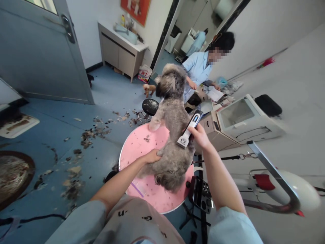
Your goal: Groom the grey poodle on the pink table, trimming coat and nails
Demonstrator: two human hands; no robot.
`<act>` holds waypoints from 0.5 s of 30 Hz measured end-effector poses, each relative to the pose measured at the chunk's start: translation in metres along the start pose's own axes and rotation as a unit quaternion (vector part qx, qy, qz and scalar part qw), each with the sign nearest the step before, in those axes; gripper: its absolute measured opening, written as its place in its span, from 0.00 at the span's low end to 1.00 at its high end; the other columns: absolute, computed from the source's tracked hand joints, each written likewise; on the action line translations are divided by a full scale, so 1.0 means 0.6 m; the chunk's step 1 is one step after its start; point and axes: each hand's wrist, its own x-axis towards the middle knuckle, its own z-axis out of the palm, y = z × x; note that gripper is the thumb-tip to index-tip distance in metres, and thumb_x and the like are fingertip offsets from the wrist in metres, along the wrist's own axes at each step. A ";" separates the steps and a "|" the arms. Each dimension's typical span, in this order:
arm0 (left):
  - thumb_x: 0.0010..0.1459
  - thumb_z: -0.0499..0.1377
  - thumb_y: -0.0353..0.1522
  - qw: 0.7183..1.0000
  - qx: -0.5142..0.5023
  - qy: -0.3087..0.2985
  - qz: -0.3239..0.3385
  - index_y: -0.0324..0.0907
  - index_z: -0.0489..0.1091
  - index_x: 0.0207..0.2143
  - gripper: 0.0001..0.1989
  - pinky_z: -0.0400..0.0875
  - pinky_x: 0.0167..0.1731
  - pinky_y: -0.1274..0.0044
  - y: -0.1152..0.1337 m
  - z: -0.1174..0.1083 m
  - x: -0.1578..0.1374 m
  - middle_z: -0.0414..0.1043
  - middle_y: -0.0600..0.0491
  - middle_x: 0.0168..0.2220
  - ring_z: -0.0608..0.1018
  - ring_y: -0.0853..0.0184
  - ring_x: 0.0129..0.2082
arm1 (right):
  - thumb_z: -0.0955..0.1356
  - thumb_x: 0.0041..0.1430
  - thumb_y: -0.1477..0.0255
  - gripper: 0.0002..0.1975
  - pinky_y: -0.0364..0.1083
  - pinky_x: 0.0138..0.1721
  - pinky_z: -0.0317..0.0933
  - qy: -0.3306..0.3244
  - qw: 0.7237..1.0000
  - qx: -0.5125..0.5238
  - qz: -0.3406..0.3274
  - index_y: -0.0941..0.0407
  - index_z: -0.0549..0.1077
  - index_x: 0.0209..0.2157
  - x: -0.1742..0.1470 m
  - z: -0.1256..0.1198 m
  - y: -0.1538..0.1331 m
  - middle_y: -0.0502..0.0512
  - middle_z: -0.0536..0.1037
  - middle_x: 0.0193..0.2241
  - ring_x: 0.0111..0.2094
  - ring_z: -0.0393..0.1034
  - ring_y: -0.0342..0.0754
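Note:
A grey shaggy dog (175, 117) is on a round pink grooming table (130, 145), its back to me and its head at the far side. My right hand (199, 135) is closed round a white and dark hair clipper (190, 128) with a small blue display. The clipper's head rests at the dog's lower back. On the left, my left hand (153, 156) grips the dog's flank near the hind leg; its fingertips are partly hidden by fur. A purple-backed comb (138, 189) lies on the table near me, among loose hair clippings.
A metal arm (274, 176) and a black tool tray (200, 193) flank the table's right side. Beyond stand a co-worker (199, 69), a black stool (150, 106) and a small brown dog (149, 89). Cut hair (91, 134) litters the blue floor.

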 end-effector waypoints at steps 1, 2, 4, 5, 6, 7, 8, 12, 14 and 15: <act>0.44 0.62 0.38 1.000 0.002 0.000 -0.001 0.34 0.73 0.29 0.15 0.67 0.33 0.77 0.002 -0.001 0.000 0.70 0.55 0.25 0.71 0.68 0.28 | 0.68 0.48 0.58 0.17 0.45 0.25 0.63 -0.035 0.999 0.009 0.010 0.55 0.65 0.35 -0.005 0.001 0.001 0.51 0.76 0.27 0.26 0.69 0.48; 0.44 0.63 0.39 1.000 0.005 0.000 -0.003 0.34 0.74 0.29 0.15 0.67 0.34 0.77 0.003 -0.001 0.000 0.71 0.55 0.26 0.71 0.68 0.29 | 0.67 0.49 0.58 0.17 0.45 0.25 0.63 -0.039 0.999 0.011 0.015 0.55 0.65 0.36 -0.008 0.002 0.002 0.51 0.76 0.28 0.27 0.69 0.49; 0.43 0.63 0.38 1.000 0.012 0.005 -0.009 0.33 0.74 0.29 0.15 0.67 0.35 0.77 0.003 -0.002 0.000 0.71 0.55 0.25 0.72 0.67 0.29 | 0.66 0.50 0.58 0.17 0.46 0.30 0.64 0.046 0.999 -0.012 0.012 0.55 0.65 0.37 -0.008 0.004 0.003 0.52 0.76 0.31 0.31 0.70 0.49; 0.43 0.63 0.38 1.000 0.015 0.010 -0.012 0.33 0.74 0.28 0.14 0.67 0.34 0.76 0.003 -0.002 0.001 0.72 0.54 0.25 0.72 0.67 0.29 | 0.65 0.50 0.59 0.17 0.47 0.32 0.65 0.099 0.995 -0.033 0.009 0.55 0.65 0.37 -0.006 0.006 0.003 0.53 0.76 0.32 0.33 0.70 0.49; 0.43 0.63 0.37 1.000 0.018 0.014 -0.015 0.33 0.74 0.27 0.14 0.67 0.34 0.76 0.003 -0.001 0.001 0.72 0.54 0.25 0.72 0.67 0.29 | 0.65 0.50 0.59 0.17 0.48 0.35 0.65 0.132 0.990 -0.058 0.009 0.56 0.65 0.37 -0.005 0.008 0.003 0.54 0.76 0.33 0.34 0.69 0.49; 0.44 0.63 0.37 1.000 0.018 0.019 -0.018 0.33 0.74 0.27 0.14 0.68 0.34 0.76 0.004 -0.001 0.001 0.72 0.54 0.25 0.72 0.66 0.29 | 0.65 0.50 0.59 0.17 0.48 0.37 0.65 0.130 0.988 -0.084 0.006 0.56 0.65 0.36 -0.005 0.011 0.002 0.54 0.75 0.34 0.35 0.69 0.49; 0.44 0.63 0.37 0.999 0.018 0.022 -0.019 0.33 0.74 0.28 0.14 0.68 0.34 0.75 0.005 -0.001 0.001 0.73 0.53 0.26 0.72 0.66 0.29 | 0.66 0.49 0.59 0.17 0.49 0.39 0.65 0.094 0.990 -0.106 -0.002 0.56 0.66 0.36 -0.007 0.016 0.000 0.55 0.75 0.35 0.35 0.69 0.50; 0.44 0.63 0.37 1.000 0.003 0.022 -0.019 0.33 0.74 0.30 0.15 0.68 0.36 0.75 0.009 0.002 0.001 0.74 0.52 0.27 0.73 0.66 0.30 | 0.67 0.50 0.58 0.19 0.49 0.40 0.65 -0.007 0.988 -0.150 -0.042 0.56 0.67 0.39 -0.019 0.038 -0.015 0.55 0.76 0.37 0.37 0.70 0.51; 0.44 0.63 0.36 1.000 -0.005 0.019 -0.021 0.33 0.74 0.30 0.14 0.68 0.35 0.75 0.008 0.004 0.000 0.73 0.53 0.26 0.72 0.67 0.29 | 0.65 0.52 0.57 0.20 0.50 0.41 0.65 0.087 0.978 -0.188 -0.015 0.56 0.66 0.41 -0.018 0.048 -0.023 0.58 0.76 0.37 0.38 0.70 0.53; 0.43 0.63 0.35 1.000 -0.007 0.018 -0.022 0.33 0.74 0.29 0.13 0.68 0.34 0.75 0.007 0.005 0.000 0.72 0.54 0.25 0.72 0.67 0.28 | 0.65 0.53 0.56 0.20 0.51 0.41 0.64 0.125 0.969 -0.215 0.005 0.56 0.66 0.41 -0.017 0.052 -0.026 0.60 0.76 0.37 0.38 0.70 0.55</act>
